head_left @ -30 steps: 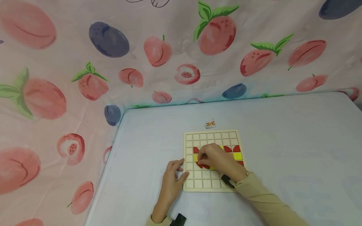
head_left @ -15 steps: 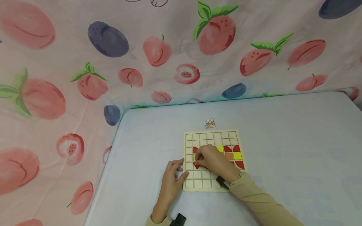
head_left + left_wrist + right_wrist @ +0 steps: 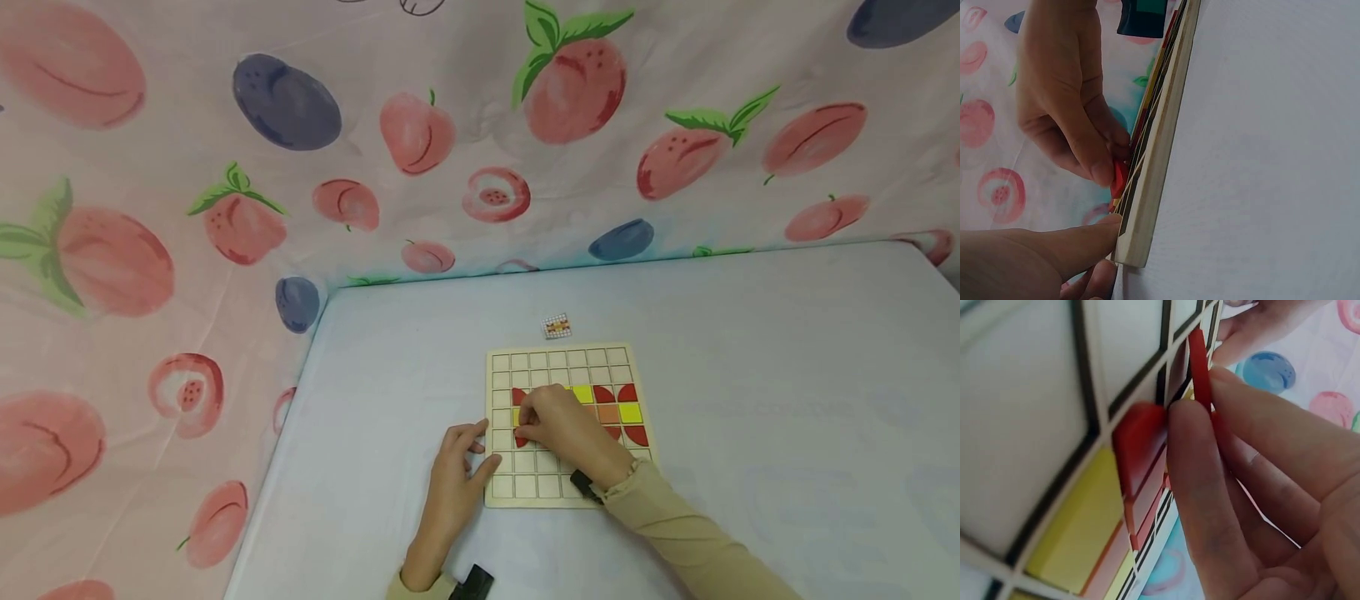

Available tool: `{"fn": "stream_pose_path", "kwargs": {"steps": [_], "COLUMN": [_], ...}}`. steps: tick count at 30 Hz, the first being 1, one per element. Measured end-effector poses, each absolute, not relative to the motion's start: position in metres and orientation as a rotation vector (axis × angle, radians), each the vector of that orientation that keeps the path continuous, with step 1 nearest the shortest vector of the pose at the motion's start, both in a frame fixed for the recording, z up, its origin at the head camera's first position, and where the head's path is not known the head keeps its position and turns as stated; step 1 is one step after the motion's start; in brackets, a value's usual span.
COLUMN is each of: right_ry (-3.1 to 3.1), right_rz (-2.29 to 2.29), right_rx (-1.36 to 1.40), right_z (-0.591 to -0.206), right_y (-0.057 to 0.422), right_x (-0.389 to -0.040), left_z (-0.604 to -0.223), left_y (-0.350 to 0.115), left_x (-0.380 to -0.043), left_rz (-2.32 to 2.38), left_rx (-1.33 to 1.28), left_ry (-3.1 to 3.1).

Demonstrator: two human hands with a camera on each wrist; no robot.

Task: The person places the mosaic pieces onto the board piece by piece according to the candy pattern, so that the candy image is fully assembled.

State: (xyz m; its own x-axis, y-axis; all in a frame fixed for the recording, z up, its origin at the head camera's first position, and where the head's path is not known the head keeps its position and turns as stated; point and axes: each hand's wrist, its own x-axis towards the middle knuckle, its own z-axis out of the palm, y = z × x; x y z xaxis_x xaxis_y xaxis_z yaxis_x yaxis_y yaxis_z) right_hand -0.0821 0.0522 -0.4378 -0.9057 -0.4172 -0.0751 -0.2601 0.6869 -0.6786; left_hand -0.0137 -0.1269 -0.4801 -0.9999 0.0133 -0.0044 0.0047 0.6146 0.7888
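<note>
A square wooden grid board (image 3: 527,502) lies on the table. My right hand (image 3: 562,421) pinches a red tile (image 3: 1199,369) between thumb and fingertips. In the right wrist view the tile stands tilted on edge at the grid. My left hand (image 3: 453,479) rests at the board's left edge, its thumb touching the board and its fingers loosely bent. Red quarter-round tiles (image 3: 636,435), yellow squares (image 3: 631,412) and an orange square (image 3: 608,413) sit in the grid's middle rows. My right hand hides part of these rows in the head view.
A small card (image 3: 557,326) with a printed grid pattern lies just beyond the board. White cloth covers the table (image 3: 757,375). A fruit-print curtain (image 3: 495,108) hangs behind and along the left side.
My right hand has shifted slightly left with the red tile, toward the left end of the lower red row. More tiles on the right now show. My left hand has stayed put.
</note>
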Motion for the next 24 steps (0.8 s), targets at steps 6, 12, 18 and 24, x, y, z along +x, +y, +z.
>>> {"fn": "stream_pose_path", "kwargs": {"steps": [6, 12, 18, 24], "right_ry": [2.666, 2.679, 2.696, 2.698], "right_rz": [-1.000, -0.949, -0.921, -0.903], "right_rx": [-0.527, -0.552, -0.571, -0.582], "right_z": [-0.4381, -0.4382, -0.4392, -0.4406], "right_y": [0.0498, 0.0493, 0.0491, 0.0489], "right_x": [-0.0804, -0.0794, -0.0787, -0.0780], "left_z": [-0.4798, -0.4801, -0.4803, -0.4812], "left_y": [-0.1266, -0.1269, -0.1269, -0.1269], "left_x": [-0.0142, -0.0140, -0.0138, -0.0134], "left_rz": [1.379, 1.377, 1.381, 1.377], "left_rx": [0.009, 0.013, 0.018, 0.023], "left_ry": [2.807, 2.817, 2.815, 2.825]}}
